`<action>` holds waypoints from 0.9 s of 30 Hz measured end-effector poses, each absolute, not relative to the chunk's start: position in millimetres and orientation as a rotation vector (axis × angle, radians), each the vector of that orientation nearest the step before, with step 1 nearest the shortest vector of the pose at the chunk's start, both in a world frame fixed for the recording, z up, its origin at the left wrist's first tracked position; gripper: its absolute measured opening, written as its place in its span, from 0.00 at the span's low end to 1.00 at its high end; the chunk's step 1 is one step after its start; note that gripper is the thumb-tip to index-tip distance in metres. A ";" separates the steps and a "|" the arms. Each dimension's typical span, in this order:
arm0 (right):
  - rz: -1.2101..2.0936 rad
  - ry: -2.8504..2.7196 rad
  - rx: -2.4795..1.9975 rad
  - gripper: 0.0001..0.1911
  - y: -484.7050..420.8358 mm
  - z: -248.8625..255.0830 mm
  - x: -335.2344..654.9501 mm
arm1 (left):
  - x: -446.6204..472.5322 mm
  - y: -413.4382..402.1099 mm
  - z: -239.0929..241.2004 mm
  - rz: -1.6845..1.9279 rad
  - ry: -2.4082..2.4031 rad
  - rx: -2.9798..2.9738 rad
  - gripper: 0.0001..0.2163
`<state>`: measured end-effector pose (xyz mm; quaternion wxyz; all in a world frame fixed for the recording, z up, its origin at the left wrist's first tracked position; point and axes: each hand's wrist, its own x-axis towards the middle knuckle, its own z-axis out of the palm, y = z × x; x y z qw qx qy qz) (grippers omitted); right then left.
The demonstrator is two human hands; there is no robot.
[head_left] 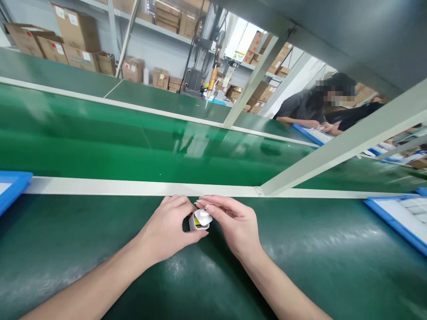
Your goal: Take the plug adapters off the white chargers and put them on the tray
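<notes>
Between finger and thumb, my left hand (168, 226) grips a small white charger housing (191, 223) just above the green work surface. Its open end faces up, and a bit of yellow component (197, 221) shows inside. A white plug cap (204, 217) with what looks like a metal pin is pinched in my right hand (238, 222). The cap sits tilted over the housing's opening and covers part of it. My fingers hide the far side of both parts.
Blue trays stand at the left edge (20, 186) and right edge (380, 211); the right one holds white parts. A pale metal rail (100, 186) and slanted post (333, 149) lie ahead. Beyond the green conveyor belt (83, 155) are a machine (196, 71), boxes and people working.
</notes>
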<state>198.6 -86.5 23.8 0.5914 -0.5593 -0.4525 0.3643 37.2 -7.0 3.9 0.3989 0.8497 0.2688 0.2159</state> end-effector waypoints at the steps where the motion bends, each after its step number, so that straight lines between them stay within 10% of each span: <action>1: 0.817 -1.066 -1.331 0.07 -87.3 24.2 196.3 | 37.0 -7.3 3.9 0.551 0.674 2.145 0.12; 27: 0.243 -1.475 -1.457 0.18 -100.2 26.6 188.3 | 41.8 -7.4 -1.7 0.683 0.695 2.194 0.11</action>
